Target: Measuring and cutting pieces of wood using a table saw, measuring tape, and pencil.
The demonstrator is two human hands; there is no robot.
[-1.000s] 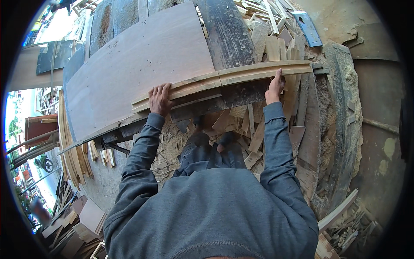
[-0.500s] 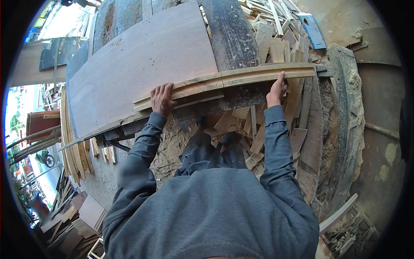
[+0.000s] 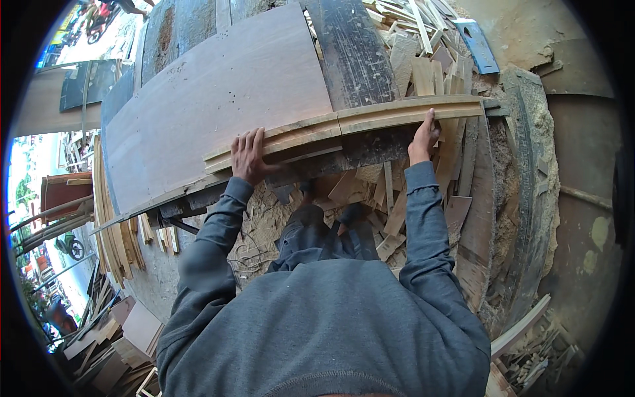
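Observation:
A long light-wood strip (image 3: 383,119) with a groove along its length lies across the near edge of a work table. A thin seam crosses it near the middle. Over its left part, my left hand (image 3: 248,155) has its fingers curled on top, the thumb stretched out to the right below the strip and a little blurred. Near the right end my right hand (image 3: 423,140) grips the strip, thumb upright against the near face and the other fingers mostly hidden. Beneath the left part is a flat, pale brown board (image 3: 218,92).
Dark worn planks (image 3: 350,53) form the table beyond the board. Offcuts (image 3: 430,73) pile up at the far right, by a blue metal plate (image 3: 477,46). Long battens (image 3: 109,212) lean at the left. Sawdust and scraps (image 3: 350,185) cover the floor around my feet.
The thumb of my left hand has swung outward to the right, away from the strip. The strip and my right hand stay nearly where they were.

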